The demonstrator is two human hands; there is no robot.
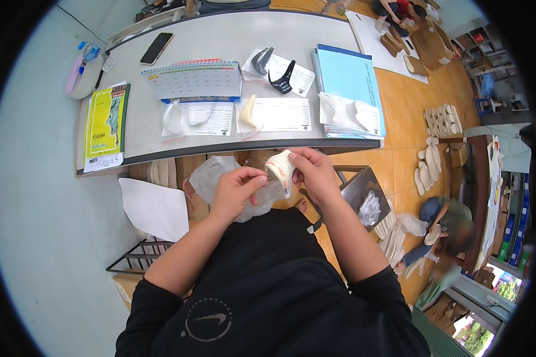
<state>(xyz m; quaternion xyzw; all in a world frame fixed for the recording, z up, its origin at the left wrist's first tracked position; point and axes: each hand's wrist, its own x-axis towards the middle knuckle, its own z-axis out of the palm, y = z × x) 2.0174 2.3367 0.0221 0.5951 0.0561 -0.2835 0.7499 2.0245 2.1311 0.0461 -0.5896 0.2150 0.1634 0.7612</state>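
My right hand [316, 174] pinches a cream curved strap-like piece [281, 167] with red handwriting on it, just in front of the table's near edge. My left hand [237, 189] is closed beside the piece's left side, its fingertips very near it. A crumpled clear plastic bag [210, 177] spreads around and behind this hand, which appears to grip it; the hidden fingers make the exact hold hard to see. On the table [143, 128] lie similar curved pieces: a cream one [248, 112], a black one [283, 78] and bagged white ones [339, 110], on paper slips.
A desk calendar [193, 83], a phone [157, 48], a yellow booklet [105, 122] and a blue folder stack [348, 77] occupy the table. Right of me stands a dark stool [358, 191] with crumpled plastic [369, 208]. Pale soles [428, 163] and seated people are farther right.
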